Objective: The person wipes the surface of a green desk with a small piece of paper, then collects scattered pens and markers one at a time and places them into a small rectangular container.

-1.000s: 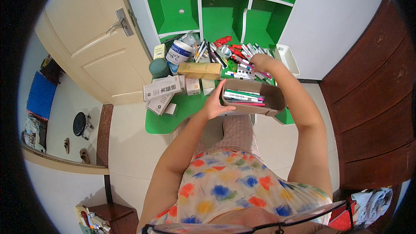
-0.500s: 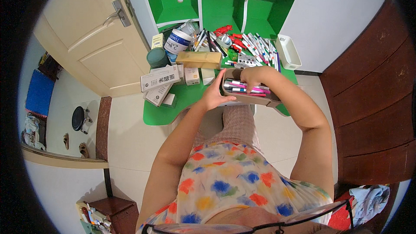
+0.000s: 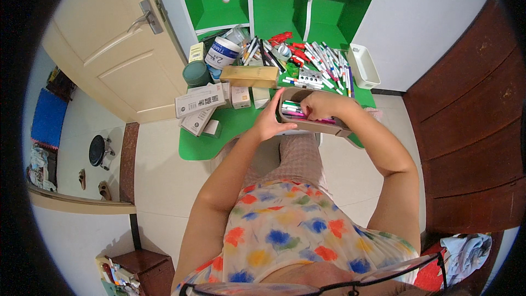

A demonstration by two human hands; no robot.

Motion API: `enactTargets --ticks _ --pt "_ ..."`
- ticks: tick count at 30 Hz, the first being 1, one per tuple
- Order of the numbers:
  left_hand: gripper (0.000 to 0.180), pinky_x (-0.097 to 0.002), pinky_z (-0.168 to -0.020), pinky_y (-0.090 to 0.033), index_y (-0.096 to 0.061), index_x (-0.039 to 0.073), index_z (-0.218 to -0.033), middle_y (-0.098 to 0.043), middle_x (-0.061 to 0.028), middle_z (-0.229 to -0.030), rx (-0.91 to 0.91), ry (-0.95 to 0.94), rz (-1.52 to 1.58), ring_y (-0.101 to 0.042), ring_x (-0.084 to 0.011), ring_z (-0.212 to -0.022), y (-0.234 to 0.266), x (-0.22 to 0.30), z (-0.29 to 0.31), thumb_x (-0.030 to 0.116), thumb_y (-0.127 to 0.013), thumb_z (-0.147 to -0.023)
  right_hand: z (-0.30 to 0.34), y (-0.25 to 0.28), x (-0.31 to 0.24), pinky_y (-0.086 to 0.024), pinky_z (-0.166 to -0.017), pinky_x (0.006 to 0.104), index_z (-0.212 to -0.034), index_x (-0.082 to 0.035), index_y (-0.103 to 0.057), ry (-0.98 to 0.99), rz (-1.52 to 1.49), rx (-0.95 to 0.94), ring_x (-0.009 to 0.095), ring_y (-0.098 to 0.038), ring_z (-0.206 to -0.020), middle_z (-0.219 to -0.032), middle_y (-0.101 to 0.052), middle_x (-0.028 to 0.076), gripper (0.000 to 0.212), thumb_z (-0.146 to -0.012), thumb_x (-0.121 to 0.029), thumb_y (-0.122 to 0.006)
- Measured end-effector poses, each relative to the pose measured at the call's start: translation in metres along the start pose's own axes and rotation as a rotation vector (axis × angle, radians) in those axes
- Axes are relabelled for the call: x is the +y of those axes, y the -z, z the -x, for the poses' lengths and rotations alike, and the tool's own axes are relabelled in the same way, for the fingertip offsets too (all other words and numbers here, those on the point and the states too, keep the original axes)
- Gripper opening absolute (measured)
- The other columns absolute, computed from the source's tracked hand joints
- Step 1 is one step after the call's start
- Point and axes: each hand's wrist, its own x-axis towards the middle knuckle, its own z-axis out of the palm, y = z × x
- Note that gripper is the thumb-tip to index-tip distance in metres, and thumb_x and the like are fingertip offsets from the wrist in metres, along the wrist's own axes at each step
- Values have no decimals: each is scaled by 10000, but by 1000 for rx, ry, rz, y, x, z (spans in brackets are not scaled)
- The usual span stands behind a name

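Observation:
A brownish-grey bin stands at the near edge of the green desk, with pens in white, pink, green and blue lying lengthwise inside. My left hand grips its left end, thumb along the near wall and fingers up the side. Down inside the bin, over the pens, is my right hand, its fingers curled; what they hold, if anything, is hidden. Just beyond the bin lie a grey block with round holes and a spread of white markers.
At the desk's right edge stands a white basket. Left of the bin are a gold box, stacked flat boxes, a white tub and a green canister. Green shelves rise behind.
My right hand has shifted slightly lower within the bin, and its fingers are more curled. The pens under it lie a little differently. My left hand keeps its hold.

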Motion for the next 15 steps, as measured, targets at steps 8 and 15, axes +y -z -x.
enactTargets --ticks 8,15 --pt "1111 -386 -1073 -307 -148 140 -1459 -308 -181 -1455 17 3 -33 -338 -317 -1328 -2 -3 0 270 -851 -608 -13 -25 27 -458 -671 364 -857 -37 -631 111 -43 33 256 -599 -736 -782 -647 126 142 -747 -119 -664" --pt "1107 -381 -1069 -311 -161 134 -1457 -324 -194 -1444 27 -7 -45 -345 -318 -1325 -2 -7 -1 272 -853 -604 -5 -5 26 -482 -570 336 -909 -18 -635 22 -301 17 198 -620 -620 -739 -640 116 167 -785 -129 -655"
